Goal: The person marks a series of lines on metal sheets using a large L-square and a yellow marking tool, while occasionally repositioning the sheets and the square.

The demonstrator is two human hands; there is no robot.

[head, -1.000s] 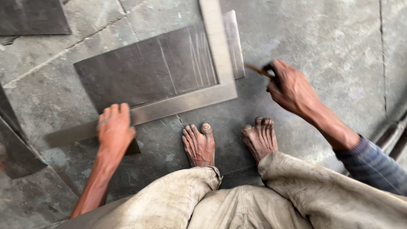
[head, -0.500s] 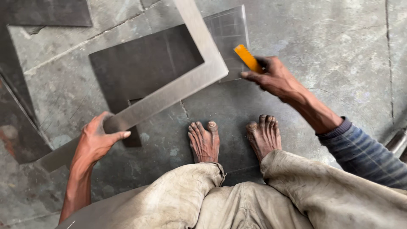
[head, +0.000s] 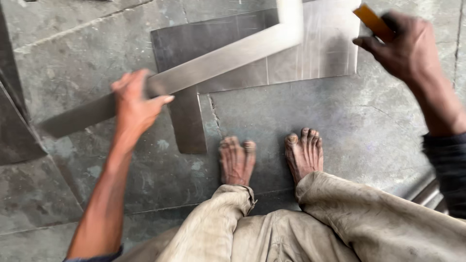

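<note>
Left hand (head: 133, 104): stretched toward 11 o'clock, fingers wrapped around steel square (head: 213, 63).
Steel square: lifted, tilted over metal sheet (head: 252, 58) at 12 o'clock.
Right hand (head: 405, 46): raised at 2 o'clock, closed on orange-handled tool (head: 373, 22).
Open room: stone floor (head: 349, 126) around bare feet (head: 269, 155).

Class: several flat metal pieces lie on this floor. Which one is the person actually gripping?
The L-shaped steel square. The left hand grips its long arm, tilted above the floor; the dark sheet beneath and the plates at the left edge lie untouched.
</note>
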